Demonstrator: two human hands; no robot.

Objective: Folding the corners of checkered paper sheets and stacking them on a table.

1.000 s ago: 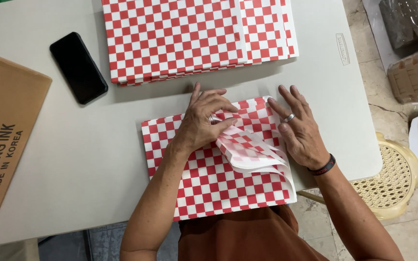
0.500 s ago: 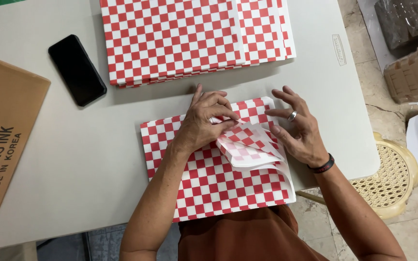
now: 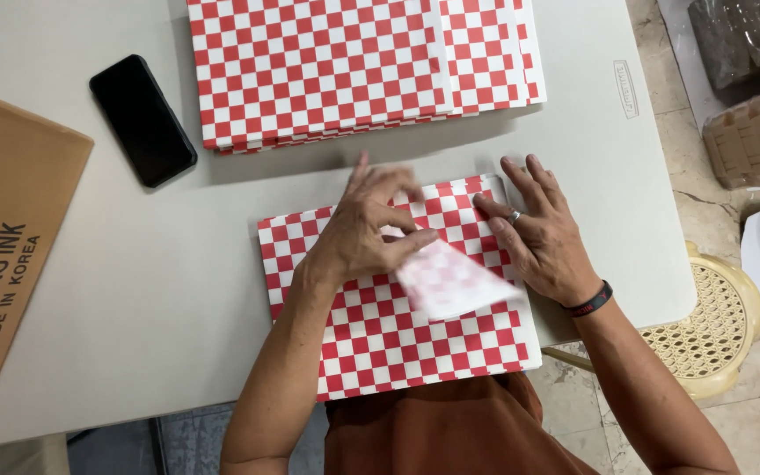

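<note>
- Showing a head-camera view down onto a pale grey surface [image 3: 178,317], with a person's two bare hands at work on a red-and-white checked paper sheet [image 3: 380,343] at lower centre of the frame.
- Left hand [image 3: 367,233]: lies on the upper middle of the sheet, fingers curled and partly blurred, the fingertips meeting the folded flap [image 3: 450,283]; whether they pinch its edge or only press it cannot be told.
- Right hand [image 3: 538,233]: fingers spread and laid flat on the sheet's upper right corner, the palm just beside the flap. A ring [image 3: 514,215] sits on one finger and a dark wristband [image 3: 591,301] circles the wrist.
- Folded flap: a pale, faintly checked triangle of the sheet turned over to show its reverse, lying between the two hands at centre right of the sheet.
- Checked sheet: flat on the surface, slightly tilted, its lower edge reaching the near edge of the surface above the person's brown garment [image 3: 433,431].
- Stack of checked sheets [image 3: 354,62]: at upper centre of the frame, well apart from the hands.
- Black phone [image 3: 142,120]: face up at upper left, just beside the stack.
- Brown cardboard box [image 3: 6,237]: at the left edge of the frame.
- Woven yellow stool [image 3: 705,325]: on the tiled floor at lower right, partly under the surface.
</note>
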